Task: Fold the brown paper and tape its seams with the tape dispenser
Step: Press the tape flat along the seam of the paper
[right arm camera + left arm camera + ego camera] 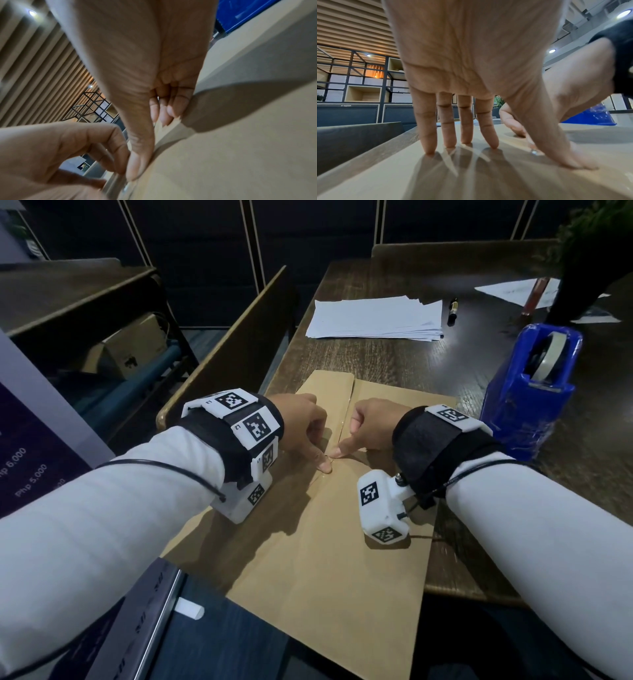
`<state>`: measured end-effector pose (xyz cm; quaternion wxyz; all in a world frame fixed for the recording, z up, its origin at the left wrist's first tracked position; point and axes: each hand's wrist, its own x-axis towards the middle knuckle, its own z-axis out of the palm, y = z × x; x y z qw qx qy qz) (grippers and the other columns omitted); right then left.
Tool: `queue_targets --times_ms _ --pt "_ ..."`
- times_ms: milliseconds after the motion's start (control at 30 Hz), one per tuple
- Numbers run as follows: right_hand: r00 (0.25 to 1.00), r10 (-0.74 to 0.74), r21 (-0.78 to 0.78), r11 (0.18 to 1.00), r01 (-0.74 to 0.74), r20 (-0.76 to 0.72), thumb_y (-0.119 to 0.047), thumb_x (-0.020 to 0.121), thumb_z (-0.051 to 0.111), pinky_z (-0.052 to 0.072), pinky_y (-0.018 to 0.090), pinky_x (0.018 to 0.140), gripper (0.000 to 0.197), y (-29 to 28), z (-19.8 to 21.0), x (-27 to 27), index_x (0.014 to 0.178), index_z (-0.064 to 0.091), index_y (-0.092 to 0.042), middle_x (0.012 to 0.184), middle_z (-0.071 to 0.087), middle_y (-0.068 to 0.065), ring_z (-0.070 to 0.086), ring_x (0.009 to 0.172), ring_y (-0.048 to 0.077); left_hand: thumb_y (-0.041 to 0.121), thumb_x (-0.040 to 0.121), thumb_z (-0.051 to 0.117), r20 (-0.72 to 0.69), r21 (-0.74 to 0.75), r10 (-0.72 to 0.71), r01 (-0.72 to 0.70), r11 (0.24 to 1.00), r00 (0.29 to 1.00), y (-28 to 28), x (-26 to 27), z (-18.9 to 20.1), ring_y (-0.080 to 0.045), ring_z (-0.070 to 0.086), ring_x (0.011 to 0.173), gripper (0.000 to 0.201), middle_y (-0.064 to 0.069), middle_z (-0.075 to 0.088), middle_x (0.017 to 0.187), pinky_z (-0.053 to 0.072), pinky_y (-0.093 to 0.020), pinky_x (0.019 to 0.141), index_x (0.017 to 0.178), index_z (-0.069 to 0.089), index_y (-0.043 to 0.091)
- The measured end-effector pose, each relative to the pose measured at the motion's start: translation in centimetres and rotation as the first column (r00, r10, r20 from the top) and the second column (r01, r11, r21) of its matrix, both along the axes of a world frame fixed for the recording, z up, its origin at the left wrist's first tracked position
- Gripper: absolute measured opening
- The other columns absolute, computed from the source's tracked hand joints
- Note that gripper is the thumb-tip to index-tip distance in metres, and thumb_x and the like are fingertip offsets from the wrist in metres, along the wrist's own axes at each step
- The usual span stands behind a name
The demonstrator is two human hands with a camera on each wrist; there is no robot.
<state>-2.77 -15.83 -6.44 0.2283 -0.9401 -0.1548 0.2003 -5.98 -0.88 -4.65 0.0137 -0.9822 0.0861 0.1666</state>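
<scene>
The brown paper (325, 559) lies folded flat on the dark wooden table (479, 542), its seam running down the middle with a glossy strip of clear tape (344, 419) along it. My left hand (308, 436) stands on straight fingertips (494, 144) left of the seam, its thumb (570, 161) pressed flat on the paper. My right hand (370, 426) has its fingers (173, 109) curled into the palm and its thumb (137, 165) pressing the tape at the seam, tip to tip with the left thumb. The blue tape dispenser (527, 398) stands untouched at the right.
A stack of white sheets (373, 318) and a dark pen (452, 310) lie at the far side of the table. More papers (513, 290) and a dark plant pot (579, 285) sit at the far right. A wooden bench back (233, 344) runs along the left edge.
</scene>
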Motion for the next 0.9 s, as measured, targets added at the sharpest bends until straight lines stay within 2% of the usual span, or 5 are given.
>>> queue_targets --times_ms 133,333,567,767,900 --pt "0.998 0.038 -0.033 0.999 -0.04 -0.052 -0.046 0.066 0.082 0.041 0.028 0.063 0.047 0.0 0.4 0.6 0.083 0.05 -0.018 0.073 0.057 -0.002 0.052 0.069 0.015 0.058 0.061 0.078 -0.006 -0.038 0.008 -0.008 0.999 1.0 0.6 -0.3 0.1 -0.016 0.052 0.104 0.056 0.006 0.049 0.107 0.049 -0.034 0.09 0.1 0.062 0.02" --pt "0.991 0.079 -0.094 0.992 -0.089 -0.104 -0.065 0.057 0.077 0.049 0.038 0.085 0.07 0.0 0.9 0.7 0.097 0.06 -0.011 0.085 0.064 0.005 0.057 0.078 0.021 0.059 0.058 0.079 0.001 -0.038 0.014 -0.014 0.999 1.0 0.6 -0.4 0.3 -0.015 0.052 0.104 0.056 0.009 0.049 0.106 0.048 -0.034 0.09 0.098 0.062 0.023" --pt "0.991 0.121 -0.336 0.933 -0.132 -0.053 -0.074 0.048 0.074 0.048 0.038 0.091 0.082 1.6 0.8 0.7 0.101 0.063 -0.012 0.101 0.071 0.005 0.065 0.099 0.024 0.058 0.059 0.079 -0.013 -0.015 0.015 -0.015 1.0 1.0 0.7 -0.5 0.1 -0.017 0.053 0.105 0.056 0.007 0.048 0.107 0.049 -0.039 0.091 0.099 0.061 0.022" --pt "0.989 0.132 -0.337 0.93 -0.148 -0.068 -0.076 0.0 0.07 0.05 0.044 0.093 0.113 2.1 1.4 1.7 0.092 0.067 -0.01 0.094 0.074 0.008 0.068 0.094 0.029 0.058 0.058 0.08 -0.013 -0.006 0.004 -0.004 1.0 1.0 0.5 -0.2 0.2 -0.016 0.053 0.104 0.055 0.008 0.049 0.105 0.049 -0.037 0.09 0.096 0.063 0.022" --pt "0.99 0.117 -0.279 0.951 -0.136 -0.083 -0.062 0.043 0.083 0.048 0.042 0.091 0.073 1.5 1.4 2.0 0.09 0.067 -0.009 0.085 0.068 0.009 0.057 0.079 0.026 0.06 0.059 0.079 -0.014 -0.001 -0.004 0.004 1.0 1.0 0.6 -0.3 0.2 -0.016 0.053 0.103 0.055 0.009 0.048 0.104 0.049 -0.034 0.087 0.095 0.063 0.022"
